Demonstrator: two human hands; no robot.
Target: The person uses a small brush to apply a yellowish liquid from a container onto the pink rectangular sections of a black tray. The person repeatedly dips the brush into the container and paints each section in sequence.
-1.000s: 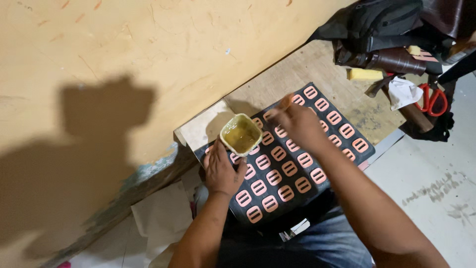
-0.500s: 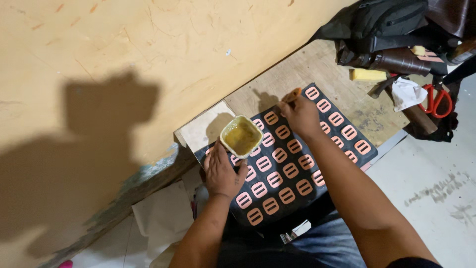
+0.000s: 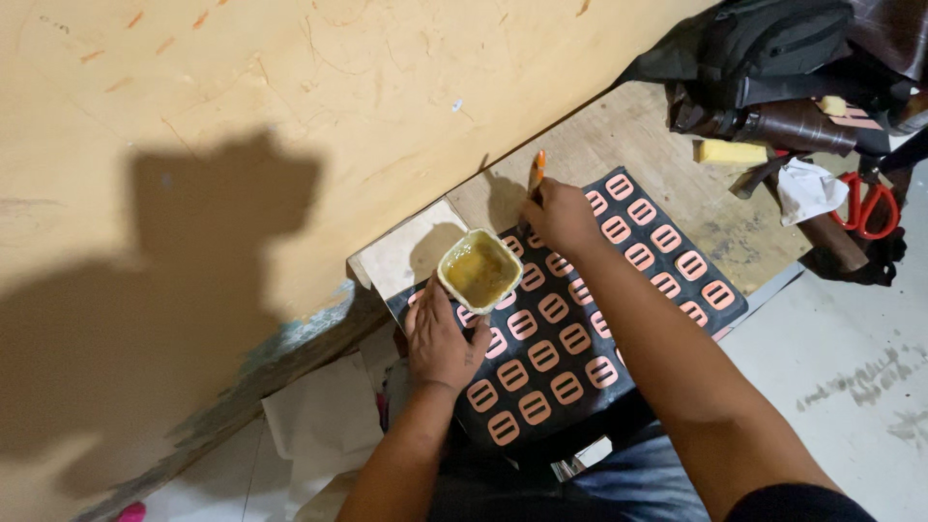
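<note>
A black board [image 3: 619, 333] covered with rows of several small orange slotted pieces lies across my lap and a wooden plank. My left hand [image 3: 440, 338] grips a small square cup of yellowish-brown glue [image 3: 479, 271] resting at the board's upper left corner. My right hand [image 3: 561, 217] holds a thin orange-handled brush [image 3: 535, 179] upright over the board's far edge, near the wall.
A yellow plaster wall [image 3: 290, 126] runs along the left. The wooden plank [image 3: 667, 145] carries a black bag [image 3: 773, 48], a yellow block [image 3: 730, 152], crumpled white cloth [image 3: 807, 188] and red-handled scissors [image 3: 865, 208]. White paper [image 3: 324, 420] lies on the pale floor [image 3: 851, 387].
My right hand has moved from the middle of the board up toward the far edge near the wall, lifting the brush upright. My left hand and the cup have stayed in place.
</note>
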